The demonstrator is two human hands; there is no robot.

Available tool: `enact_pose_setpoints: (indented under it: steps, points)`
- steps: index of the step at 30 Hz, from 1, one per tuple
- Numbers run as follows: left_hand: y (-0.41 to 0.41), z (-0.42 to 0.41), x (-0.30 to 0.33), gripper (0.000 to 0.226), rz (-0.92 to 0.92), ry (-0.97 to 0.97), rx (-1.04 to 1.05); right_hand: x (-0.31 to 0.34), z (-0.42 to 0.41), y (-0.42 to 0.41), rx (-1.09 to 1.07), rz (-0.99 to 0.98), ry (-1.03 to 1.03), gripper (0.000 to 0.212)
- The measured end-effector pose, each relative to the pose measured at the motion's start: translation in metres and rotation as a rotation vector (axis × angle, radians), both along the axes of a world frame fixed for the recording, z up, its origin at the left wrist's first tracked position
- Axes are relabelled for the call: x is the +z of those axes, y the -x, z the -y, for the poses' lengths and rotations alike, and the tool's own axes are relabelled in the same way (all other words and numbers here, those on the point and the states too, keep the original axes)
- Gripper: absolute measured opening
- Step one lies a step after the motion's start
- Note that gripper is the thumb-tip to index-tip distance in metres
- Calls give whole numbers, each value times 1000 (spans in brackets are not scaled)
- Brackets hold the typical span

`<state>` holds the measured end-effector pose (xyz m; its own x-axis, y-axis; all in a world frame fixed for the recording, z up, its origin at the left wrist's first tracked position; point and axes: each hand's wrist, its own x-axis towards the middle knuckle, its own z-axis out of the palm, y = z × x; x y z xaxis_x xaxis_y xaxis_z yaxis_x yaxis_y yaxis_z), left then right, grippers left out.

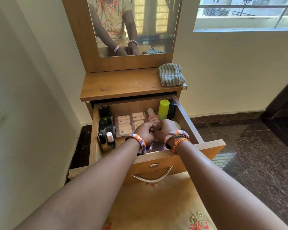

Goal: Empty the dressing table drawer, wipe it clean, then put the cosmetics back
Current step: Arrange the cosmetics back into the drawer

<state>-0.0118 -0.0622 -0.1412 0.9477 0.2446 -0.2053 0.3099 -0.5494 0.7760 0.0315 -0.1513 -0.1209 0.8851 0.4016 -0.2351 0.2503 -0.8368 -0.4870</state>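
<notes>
The wooden drawer (186, 117) of the dressing table is pulled open. Several dark nail polish bottles (106, 128) stand along its left side. A clear tray of beige tubes (126, 122) lies in the middle, with a pink bottle (152, 117), a lime-green tube (163, 109) and a black tube (172, 109) behind. My left hand (144, 131) and my right hand (165, 128) meet inside the drawer, fingers curled together around a small item that I cannot make out. A round pale compact (178, 125) peeks out behind my right hand.
A striped grey cloth (171, 74) lies on the dressing table top (123, 85) at the right, below the mirror (131, 25). A wall is close on the left. Dark stone floor (248, 146) extends to the right, with dark furniture (283, 113) at the far right.
</notes>
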Motion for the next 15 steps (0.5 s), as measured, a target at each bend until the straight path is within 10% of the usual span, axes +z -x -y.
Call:
enact_pose_setpoints:
  steps: [15]
  points:
    - [6,-5,31,22,33,10,72,17,7,8,-84,142,-385,17]
